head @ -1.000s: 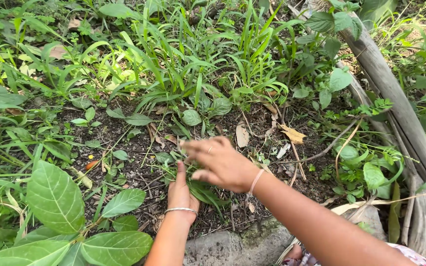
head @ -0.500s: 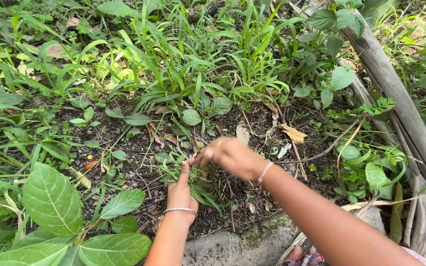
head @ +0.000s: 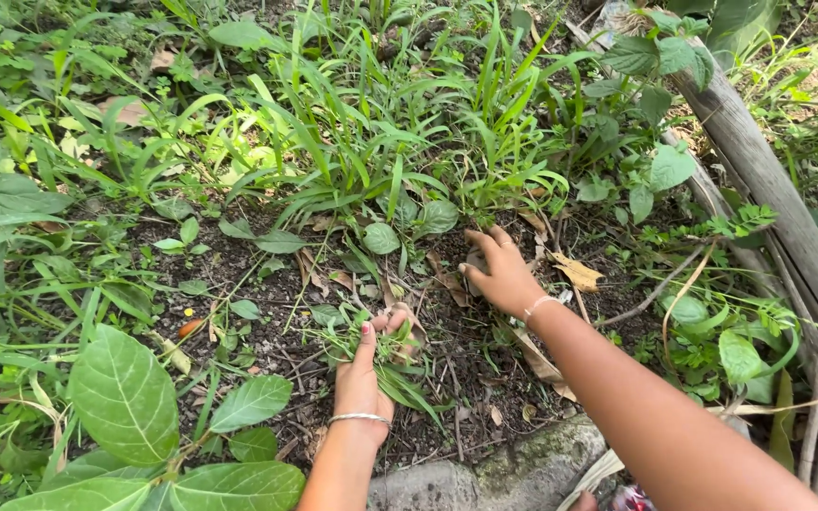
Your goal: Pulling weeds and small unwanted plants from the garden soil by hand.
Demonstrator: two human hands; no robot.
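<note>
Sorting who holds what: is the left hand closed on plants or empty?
Closed: the left hand grips a bunch of green weeds, fingers wrapped around it.

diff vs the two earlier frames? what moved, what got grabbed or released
The right hand left the bunch of green weeds and moved up and to the right, away from the left hand; it now lies fingers curled on the soil by a dry leaf. Whether it grips anything there cannot be told. The left hand stayed put, still closed on the bunch. Grass clump, wooden pole and stone edge are unchanged.
</note>
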